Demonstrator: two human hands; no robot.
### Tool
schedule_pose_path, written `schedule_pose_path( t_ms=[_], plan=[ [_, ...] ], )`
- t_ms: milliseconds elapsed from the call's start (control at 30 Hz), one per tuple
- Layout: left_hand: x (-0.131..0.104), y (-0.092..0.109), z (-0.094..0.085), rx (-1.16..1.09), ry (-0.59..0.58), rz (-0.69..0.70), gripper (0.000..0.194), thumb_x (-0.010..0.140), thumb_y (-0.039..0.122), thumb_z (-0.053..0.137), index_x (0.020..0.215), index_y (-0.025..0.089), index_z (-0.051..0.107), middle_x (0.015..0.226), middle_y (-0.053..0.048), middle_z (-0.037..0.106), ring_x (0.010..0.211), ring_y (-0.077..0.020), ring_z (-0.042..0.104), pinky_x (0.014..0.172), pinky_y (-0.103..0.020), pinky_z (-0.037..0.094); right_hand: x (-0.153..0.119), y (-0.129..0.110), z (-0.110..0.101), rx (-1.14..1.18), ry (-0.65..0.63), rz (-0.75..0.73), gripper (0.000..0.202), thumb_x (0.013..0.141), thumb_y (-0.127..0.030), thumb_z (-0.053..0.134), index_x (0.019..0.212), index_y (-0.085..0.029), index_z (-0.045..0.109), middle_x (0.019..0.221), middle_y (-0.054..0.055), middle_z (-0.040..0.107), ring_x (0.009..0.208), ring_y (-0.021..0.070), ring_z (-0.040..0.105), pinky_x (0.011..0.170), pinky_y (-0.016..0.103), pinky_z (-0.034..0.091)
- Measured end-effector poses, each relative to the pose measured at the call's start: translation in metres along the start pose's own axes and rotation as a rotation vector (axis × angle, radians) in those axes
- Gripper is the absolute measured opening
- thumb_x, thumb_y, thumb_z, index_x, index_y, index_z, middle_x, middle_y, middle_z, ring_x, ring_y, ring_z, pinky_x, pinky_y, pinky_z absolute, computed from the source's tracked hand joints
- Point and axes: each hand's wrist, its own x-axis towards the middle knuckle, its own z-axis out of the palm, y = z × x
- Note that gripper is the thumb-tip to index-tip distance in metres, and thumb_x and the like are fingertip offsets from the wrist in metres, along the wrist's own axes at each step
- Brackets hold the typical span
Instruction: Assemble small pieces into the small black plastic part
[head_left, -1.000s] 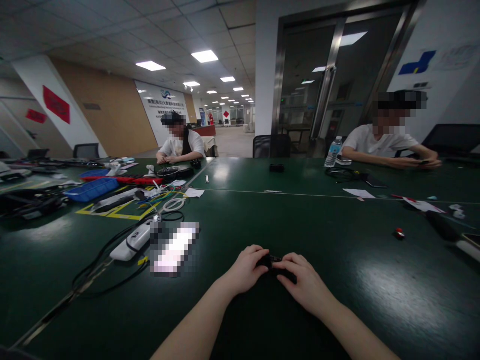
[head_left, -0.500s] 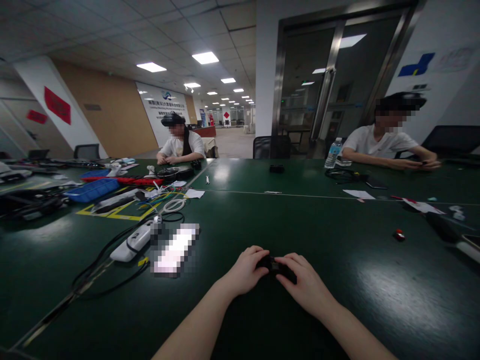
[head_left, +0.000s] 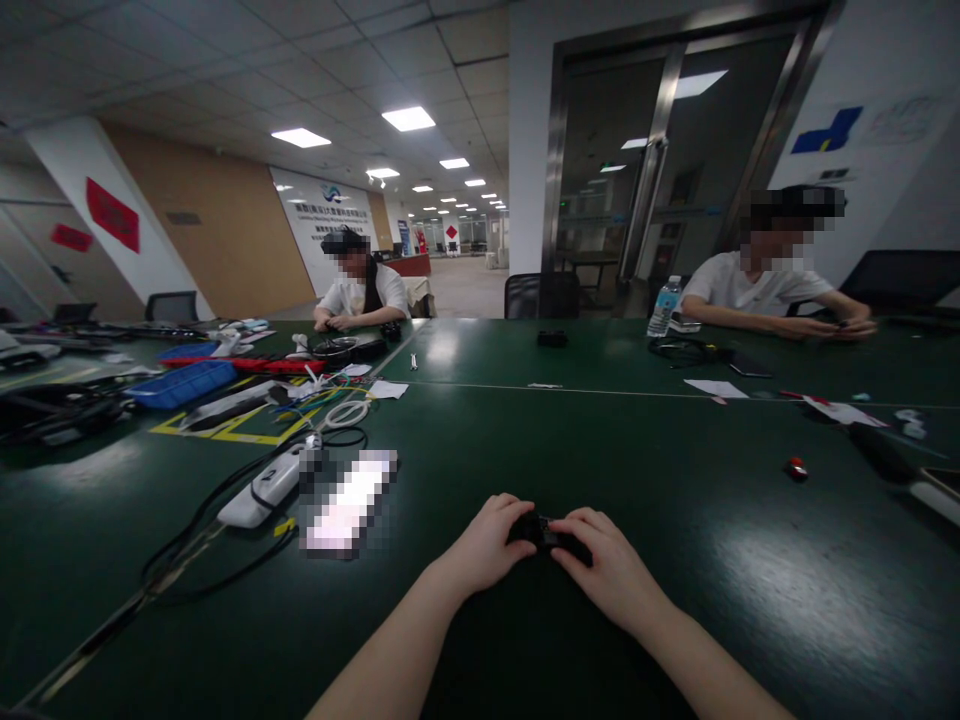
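Note:
Both my hands meet over the green table, low in the head view. Between them is a small black object, mostly covered by fingers, so its exact kind cannot be made out. My left hand is closed on its left end, thumb below and fingers above. Its right end is gripped the same way by my right hand. The object lies at or just above the tabletop; which of these I cannot tell.
Left of my hands lie a phone with a bright, blurred screen, a white power strip with black cables, and a blue tray. A small red item lies to the right. Two people sit across, one near a water bottle.
Both hands keep their hold on the black object, with hardly any shift. The whole view has moved very slightly.

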Motion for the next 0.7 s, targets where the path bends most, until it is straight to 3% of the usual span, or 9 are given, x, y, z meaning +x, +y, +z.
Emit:
schedule_pose_path(
  t_ms=[233,700],
  plan=[
    [0.001,-0.002,0.002,-0.004,0.024,0.042,0.040,0.078,0.019,0.061,0.116,0.022,0.054,0.113,-0.005,0.053,0.107,-0.0209,0.047,0.095,-0.033,0.037,0.001,0.004,0.003,0.007,0.029,0.006,0.030,0.077,-0.028,0.059,0.107,-0.029,0.061,0.117,0.002,0.056,0.110,0.0229,0.050,0.094,0.038,0.040],
    [0.000,0.001,0.002,-0.014,0.019,0.030,0.042,0.082,0.020,0.055,0.123,0.023,0.049,0.123,-0.005,0.048,0.115,-0.0207,0.043,0.101,-0.033,0.032,0.003,0.010,0.002,0.093,-0.025,0.102,0.039,0.078,-0.031,0.059,0.117,-0.029,0.054,0.118,0.001,0.059,0.113,0.0220,0.051,0.094,0.039,0.040]
  ],
)
